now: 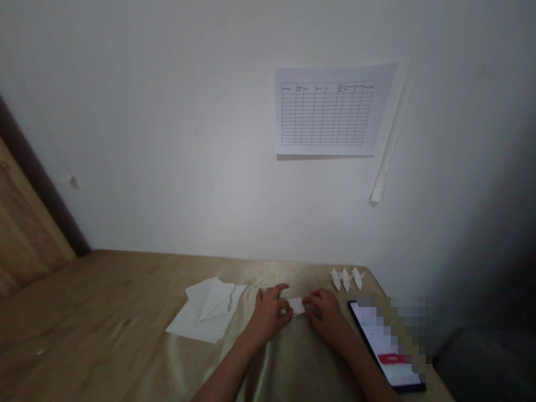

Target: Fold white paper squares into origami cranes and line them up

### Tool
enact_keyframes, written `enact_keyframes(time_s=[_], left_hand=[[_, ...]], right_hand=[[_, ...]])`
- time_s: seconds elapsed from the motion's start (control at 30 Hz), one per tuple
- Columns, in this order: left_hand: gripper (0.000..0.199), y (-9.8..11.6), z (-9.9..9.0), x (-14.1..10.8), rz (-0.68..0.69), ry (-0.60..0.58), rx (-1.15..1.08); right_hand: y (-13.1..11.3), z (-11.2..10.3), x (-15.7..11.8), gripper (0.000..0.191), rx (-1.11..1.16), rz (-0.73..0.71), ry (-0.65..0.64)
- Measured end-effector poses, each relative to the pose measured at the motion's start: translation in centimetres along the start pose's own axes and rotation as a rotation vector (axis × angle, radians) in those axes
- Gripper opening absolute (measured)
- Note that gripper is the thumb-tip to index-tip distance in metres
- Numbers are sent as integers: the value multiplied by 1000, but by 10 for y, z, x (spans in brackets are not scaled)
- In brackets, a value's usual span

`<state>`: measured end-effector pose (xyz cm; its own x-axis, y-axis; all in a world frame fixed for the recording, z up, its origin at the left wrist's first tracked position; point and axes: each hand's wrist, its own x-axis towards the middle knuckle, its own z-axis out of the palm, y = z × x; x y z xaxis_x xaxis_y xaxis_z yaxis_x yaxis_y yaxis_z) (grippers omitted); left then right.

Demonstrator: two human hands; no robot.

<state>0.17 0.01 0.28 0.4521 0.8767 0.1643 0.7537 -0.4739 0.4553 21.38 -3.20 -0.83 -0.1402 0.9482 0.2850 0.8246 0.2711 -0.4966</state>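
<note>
A small folded piece of white paper (297, 306) lies between my two hands near the middle of the table. My left hand (273, 307) pinches its left edge between thumb and finger, the other fingers raised. On the opposite edge, my right hand (324, 310) grips the paper with thumb and fingertips. Three folded paper figures (345, 280) with pointed ends stand in a row beyond my right hand. To the left of my left hand rests a loose pile of white paper sheets (196, 315), some lined, one with a torn edge.
A phone (391, 357) with a lit screen lies right of my right forearm, partly blurred out. The table (125, 301) has a tan, wrinkled cover and meets a white wall. A printed table sheet (326, 111) hangs there. Wooden furniture (29, 223) stands at far left.
</note>
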Motion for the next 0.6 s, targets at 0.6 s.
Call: enact_keyframes(time_s=[0.6], left_hand=[[9, -9, 4, 6, -85, 17, -124]], right_hand=[[4, 2, 2, 20, 42, -10, -4]])
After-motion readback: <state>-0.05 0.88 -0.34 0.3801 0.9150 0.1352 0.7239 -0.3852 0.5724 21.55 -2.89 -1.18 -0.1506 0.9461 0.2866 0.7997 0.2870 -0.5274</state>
